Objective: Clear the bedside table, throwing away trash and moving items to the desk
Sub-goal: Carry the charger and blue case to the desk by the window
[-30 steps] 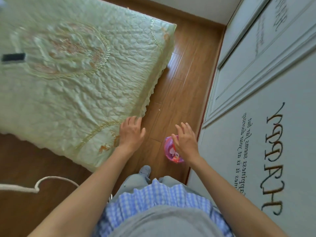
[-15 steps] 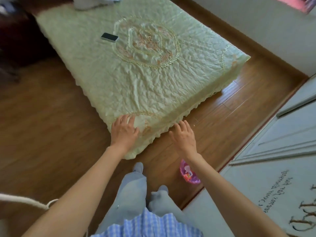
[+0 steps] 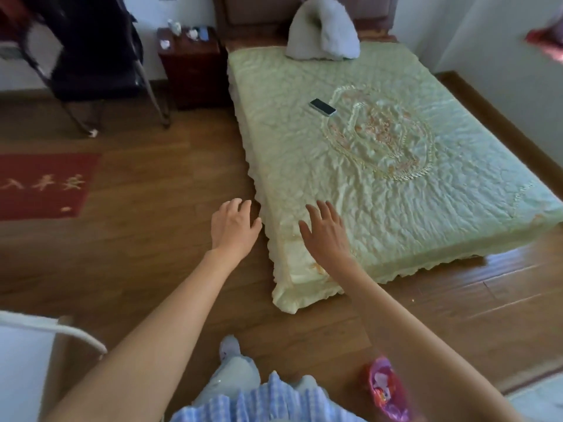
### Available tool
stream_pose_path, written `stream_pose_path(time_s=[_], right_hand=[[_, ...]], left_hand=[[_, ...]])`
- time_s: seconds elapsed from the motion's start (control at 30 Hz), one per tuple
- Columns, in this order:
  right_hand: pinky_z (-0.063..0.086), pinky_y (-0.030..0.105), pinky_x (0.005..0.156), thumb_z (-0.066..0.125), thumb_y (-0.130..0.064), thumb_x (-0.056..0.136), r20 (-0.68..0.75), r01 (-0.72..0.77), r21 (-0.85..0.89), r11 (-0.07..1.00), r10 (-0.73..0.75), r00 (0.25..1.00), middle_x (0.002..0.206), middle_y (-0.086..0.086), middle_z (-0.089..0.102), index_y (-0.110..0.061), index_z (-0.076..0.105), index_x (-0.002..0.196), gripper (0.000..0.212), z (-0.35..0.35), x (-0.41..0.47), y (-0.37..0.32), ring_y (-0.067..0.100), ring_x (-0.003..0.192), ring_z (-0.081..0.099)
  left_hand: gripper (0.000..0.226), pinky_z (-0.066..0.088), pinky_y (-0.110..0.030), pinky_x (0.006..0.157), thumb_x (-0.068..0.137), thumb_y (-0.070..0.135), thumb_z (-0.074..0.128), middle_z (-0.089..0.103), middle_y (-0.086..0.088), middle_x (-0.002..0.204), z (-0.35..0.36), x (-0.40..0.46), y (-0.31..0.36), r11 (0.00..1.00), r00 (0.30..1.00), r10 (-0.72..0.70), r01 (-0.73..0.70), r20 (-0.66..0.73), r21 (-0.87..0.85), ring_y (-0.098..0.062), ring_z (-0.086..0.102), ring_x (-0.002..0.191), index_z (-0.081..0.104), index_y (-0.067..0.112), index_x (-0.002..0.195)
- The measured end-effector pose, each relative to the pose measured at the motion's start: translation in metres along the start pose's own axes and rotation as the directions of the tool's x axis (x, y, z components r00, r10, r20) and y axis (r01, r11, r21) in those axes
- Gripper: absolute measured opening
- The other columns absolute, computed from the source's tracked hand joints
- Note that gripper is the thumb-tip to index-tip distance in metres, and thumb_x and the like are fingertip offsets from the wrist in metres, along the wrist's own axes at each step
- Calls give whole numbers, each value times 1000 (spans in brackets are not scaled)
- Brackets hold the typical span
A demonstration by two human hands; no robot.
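Note:
The dark red bedside table point(image 3: 190, 60) stands far off at the head of the bed, with several small pale items point(image 3: 185, 33) on its top. A small pink trash bin point(image 3: 387, 388) with scraps in it sits on the floor by my right leg. My left hand point(image 3: 233, 226) hovers empty over the floor, fingers apart. My right hand point(image 3: 326, 229) is spread above the near corner of the bed, also holding nothing.
A bed with a pale green quilt point(image 3: 380, 166) fills the right side; a phone point(image 3: 323, 107) and a white pillow point(image 3: 323, 32) lie on it. A dark chair point(image 3: 91, 62) stands left of the bedside table. A red mat point(image 3: 42, 184) lies at left, a white piece of furniture point(image 3: 27, 348) at bottom left.
The view has swung left and up from the wardrobe and floor to the whole bed and the bedside table. Both hands stay empty and spread in front of me.

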State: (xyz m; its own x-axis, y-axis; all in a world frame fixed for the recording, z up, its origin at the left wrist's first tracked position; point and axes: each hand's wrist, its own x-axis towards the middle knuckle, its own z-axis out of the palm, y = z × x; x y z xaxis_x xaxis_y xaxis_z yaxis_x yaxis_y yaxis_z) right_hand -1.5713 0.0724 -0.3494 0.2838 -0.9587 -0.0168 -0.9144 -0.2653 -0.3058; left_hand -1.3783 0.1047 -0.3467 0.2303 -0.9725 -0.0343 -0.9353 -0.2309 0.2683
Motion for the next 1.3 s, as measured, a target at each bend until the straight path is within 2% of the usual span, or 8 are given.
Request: stream_pose_path(time_s=[0.23, 0.5, 0.7, 0.97, 1.3], right_hand=[[15, 41, 115, 34, -37, 99, 4, 114, 4, 993, -114, 993, 153, 10, 26, -16, 34, 142, 48, 10, 89, -119, 26, 144, 14], [20, 42, 114, 34, -38, 98, 4, 179, -13, 984, -179, 984, 151, 9, 30, -15, 35, 142, 49, 26, 174, -186, 25, 143, 18], [22, 43, 113, 37, -37, 98, -8, 237, -5, 972, -237, 971, 150, 10, 31, -13, 37, 140, 49, 35, 264, -212, 25, 142, 18], [21, 44, 115, 35, -39, 98, -27, 302, 28, 953, -301, 953, 152, 10, 30, -13, 36, 142, 50, 39, 431, -237, 26, 144, 16], [22, 44, 115, 35, -40, 98, 3, 349, 15, 937, -349, 937, 150, 9, 33, -14, 36, 141, 51, 38, 603, -255, 26, 143, 18]], left_hand=[[52, 34, -41, 103, 94, 40, 44, 43, -10, 142, -50, 56, -119, 996, 993, -86, 87, -84, 12, -25, 34, 134, 42, 11, 138], [52, 36, -43, 102, 94, 40, 45, 46, -11, 140, -85, 112, -216, 982, 974, -184, 189, -131, 26, -28, 38, 132, 44, 10, 136], [53, 34, -43, 104, 94, 41, 44, 44, -11, 142, -96, 182, -256, 972, 965, -212, 225, -156, 69, -27, 37, 132, 42, 11, 137], [54, 33, -43, 106, 94, 43, 43, 43, -9, 143, -120, 331, -286, 958, 947, -251, 273, -201, 90, -26, 34, 134, 41, 13, 138], [54, 35, -42, 106, 94, 45, 44, 44, -8, 142, -145, 496, -305, 964, 957, -213, 238, -195, 118, -26, 36, 133, 41, 14, 139]])
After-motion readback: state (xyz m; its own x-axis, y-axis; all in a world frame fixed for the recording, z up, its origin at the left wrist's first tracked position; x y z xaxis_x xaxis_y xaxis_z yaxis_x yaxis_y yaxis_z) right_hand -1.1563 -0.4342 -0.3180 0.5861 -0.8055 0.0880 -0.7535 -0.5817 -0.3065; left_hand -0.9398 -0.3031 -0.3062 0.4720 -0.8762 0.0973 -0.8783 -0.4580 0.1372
